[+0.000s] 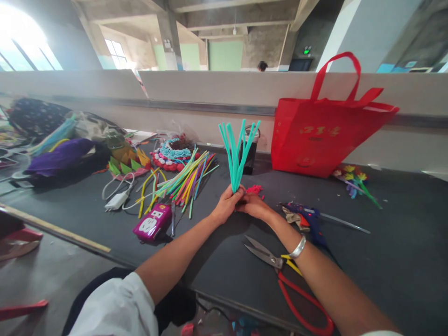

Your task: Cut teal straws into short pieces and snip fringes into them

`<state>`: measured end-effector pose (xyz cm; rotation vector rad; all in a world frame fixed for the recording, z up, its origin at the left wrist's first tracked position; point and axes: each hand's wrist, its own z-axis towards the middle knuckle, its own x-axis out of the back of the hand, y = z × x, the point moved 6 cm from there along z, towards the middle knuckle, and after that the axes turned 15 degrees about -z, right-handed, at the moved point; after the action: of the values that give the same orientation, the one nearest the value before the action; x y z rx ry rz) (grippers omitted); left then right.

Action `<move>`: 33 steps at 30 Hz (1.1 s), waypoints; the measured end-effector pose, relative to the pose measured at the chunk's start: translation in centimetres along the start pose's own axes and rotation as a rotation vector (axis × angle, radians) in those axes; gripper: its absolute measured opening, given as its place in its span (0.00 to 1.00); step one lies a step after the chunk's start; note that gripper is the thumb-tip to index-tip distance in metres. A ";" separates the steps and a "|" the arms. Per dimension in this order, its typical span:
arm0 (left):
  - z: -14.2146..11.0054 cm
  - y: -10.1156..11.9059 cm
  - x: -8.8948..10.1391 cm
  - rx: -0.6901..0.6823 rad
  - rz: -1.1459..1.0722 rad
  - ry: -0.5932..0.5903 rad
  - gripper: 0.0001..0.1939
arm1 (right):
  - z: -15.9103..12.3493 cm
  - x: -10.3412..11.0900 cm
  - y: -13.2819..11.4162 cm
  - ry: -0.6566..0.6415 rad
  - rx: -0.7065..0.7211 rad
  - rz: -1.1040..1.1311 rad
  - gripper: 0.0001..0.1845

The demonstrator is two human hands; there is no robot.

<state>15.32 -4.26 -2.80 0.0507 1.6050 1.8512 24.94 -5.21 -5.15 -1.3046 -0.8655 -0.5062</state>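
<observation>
Grips a bundle of turquoise pipe cleaners (235, 170) near the lower ends in the left hand (226, 204), clamped around them, with the tips fanning out above it. Has the right hand (255, 206) close against the left at the bundle's base, with bent fingers; cannot tell its hold. Shows red pieces (255, 189) just behind the right hand, mixed-colour pipe cleaners (191, 177) left of the left hand, and a purple case (153, 223) nearer. Includes a blue glue gun (308, 212) right of the right hand, open scissors (264, 252) on its near side, and, farther beyond to the right, a red bag (315, 135) on the bench (210, 261).
</observation>
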 end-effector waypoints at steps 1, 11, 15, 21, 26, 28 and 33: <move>0.0 0.2 -0.1 0.000 -0.015 -0.011 0.12 | -0.1 0.1 0.0 0.006 0.001 -0.002 0.11; 0.3 1.4 -0.1 -0.067 -0.186 0.022 0.15 | 0.1 -0.2 -0.8 0.055 0.061 -0.008 0.06; 0.3 1.1 0.0 -0.079 -0.168 0.038 0.17 | 0.2 -0.5 -0.6 0.052 0.052 -0.008 0.08; 0.2 1.1 0.0 -0.097 -0.132 0.046 0.16 | 0.2 -0.8 -0.6 0.067 0.039 0.007 0.09; 0.5 1.4 0.4 -0.055 -0.280 0.091 0.15 | 0.2 -1.0 -0.9 -0.020 0.042 0.123 0.12; 0.7 1.8 0.6 -0.031 -0.375 0.131 0.15 | -0.1 -1.0 -1.3 -0.085 0.042 0.201 0.14; 0.8 3.2 1.0 -0.029 -0.492 0.150 0.15 | -1.3 -0.8 -2.9 -0.219 0.055 0.428 0.22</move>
<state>13.47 -3.13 -0.17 -0.4653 1.5185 1.5178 22.67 -7.23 -4.03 -1.4618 -0.7426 -0.0032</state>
